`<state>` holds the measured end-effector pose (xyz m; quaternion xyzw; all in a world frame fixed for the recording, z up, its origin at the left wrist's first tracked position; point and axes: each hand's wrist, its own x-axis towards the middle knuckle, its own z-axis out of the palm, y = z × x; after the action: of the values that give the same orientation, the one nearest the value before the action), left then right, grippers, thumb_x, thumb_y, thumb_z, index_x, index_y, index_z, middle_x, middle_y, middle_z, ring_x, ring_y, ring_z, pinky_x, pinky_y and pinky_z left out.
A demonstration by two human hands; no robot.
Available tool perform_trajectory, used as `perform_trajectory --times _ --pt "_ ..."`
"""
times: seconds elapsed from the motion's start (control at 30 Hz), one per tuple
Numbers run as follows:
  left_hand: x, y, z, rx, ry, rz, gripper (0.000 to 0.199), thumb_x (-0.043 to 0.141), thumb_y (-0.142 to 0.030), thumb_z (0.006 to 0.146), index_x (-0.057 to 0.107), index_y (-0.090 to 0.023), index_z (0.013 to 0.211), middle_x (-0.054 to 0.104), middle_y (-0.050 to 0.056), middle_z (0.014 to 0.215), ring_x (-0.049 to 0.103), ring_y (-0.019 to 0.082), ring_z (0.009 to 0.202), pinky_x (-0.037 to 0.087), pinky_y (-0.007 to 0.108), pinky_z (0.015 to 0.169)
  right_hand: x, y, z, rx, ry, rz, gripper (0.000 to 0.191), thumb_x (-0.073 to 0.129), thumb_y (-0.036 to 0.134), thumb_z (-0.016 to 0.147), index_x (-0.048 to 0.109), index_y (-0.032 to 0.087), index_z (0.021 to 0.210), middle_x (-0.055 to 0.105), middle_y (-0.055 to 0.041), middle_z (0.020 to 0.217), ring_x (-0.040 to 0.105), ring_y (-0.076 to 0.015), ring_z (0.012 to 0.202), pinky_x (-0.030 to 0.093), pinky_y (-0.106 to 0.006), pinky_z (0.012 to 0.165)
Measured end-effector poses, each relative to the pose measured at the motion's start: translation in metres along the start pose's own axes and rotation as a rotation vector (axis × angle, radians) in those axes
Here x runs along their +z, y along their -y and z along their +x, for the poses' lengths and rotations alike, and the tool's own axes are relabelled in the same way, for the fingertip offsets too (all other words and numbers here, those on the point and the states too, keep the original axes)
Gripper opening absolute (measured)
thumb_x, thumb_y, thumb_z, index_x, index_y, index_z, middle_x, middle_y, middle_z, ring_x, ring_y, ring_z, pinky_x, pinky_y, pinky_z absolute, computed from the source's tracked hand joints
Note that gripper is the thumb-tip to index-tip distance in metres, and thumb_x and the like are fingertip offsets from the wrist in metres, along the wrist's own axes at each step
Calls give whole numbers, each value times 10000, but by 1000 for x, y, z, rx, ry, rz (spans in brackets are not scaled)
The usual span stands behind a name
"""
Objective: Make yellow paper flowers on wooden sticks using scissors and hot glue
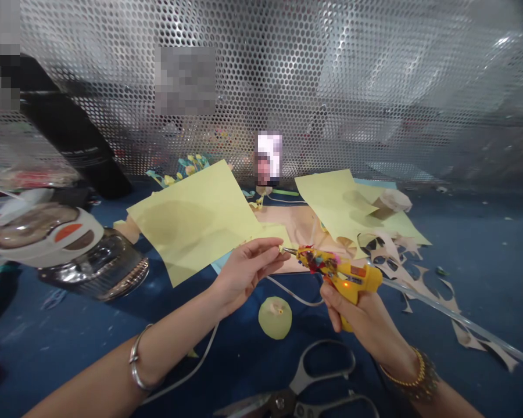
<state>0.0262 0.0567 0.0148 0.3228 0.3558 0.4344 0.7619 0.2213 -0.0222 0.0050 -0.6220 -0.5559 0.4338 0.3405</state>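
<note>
A yellow hot glue gun [342,273] is gripped in the right hand [361,319], fingers wrapped round the handle, above a blue work surface [70,331]. The nozzle [290,251] lies beside the left hand [244,276], its fingers pinched narrowly on pale yellow paper [192,220].

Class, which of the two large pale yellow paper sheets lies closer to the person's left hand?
The sheet on the left of the view: its edge passes right by the left hand, while the other sheet lies beyond the glue gun.

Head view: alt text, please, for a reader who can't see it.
The right hand grips a yellow glue gun, its nozzle at the left hand's fingertips, above pale yellow paper sheets on a blue surface. Scissors lie nearest the camera.
</note>
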Motion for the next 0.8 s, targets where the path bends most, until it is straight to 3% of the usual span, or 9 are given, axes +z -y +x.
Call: perform_trajectory --times 0.33,0.8 --pt "-2 0 0 6 -26 50 141 737 -178 716 685 -156 845 737 46 775 702 171 824 530 240 790 0 2 -1 11 -1 -24 514 470 558 846 449 201 478 457 20 403 412 -99 415 327 -241 451" --pt "2 -2 0 1 -68 30 101 708 -122 732 681 -135 829 740 60 754 706 157 783 532 225 786 -1 4 -1 12 -2 -77 513 445 557 853 437 213 473 456 20 405 426 -108 421 341 -251 467"
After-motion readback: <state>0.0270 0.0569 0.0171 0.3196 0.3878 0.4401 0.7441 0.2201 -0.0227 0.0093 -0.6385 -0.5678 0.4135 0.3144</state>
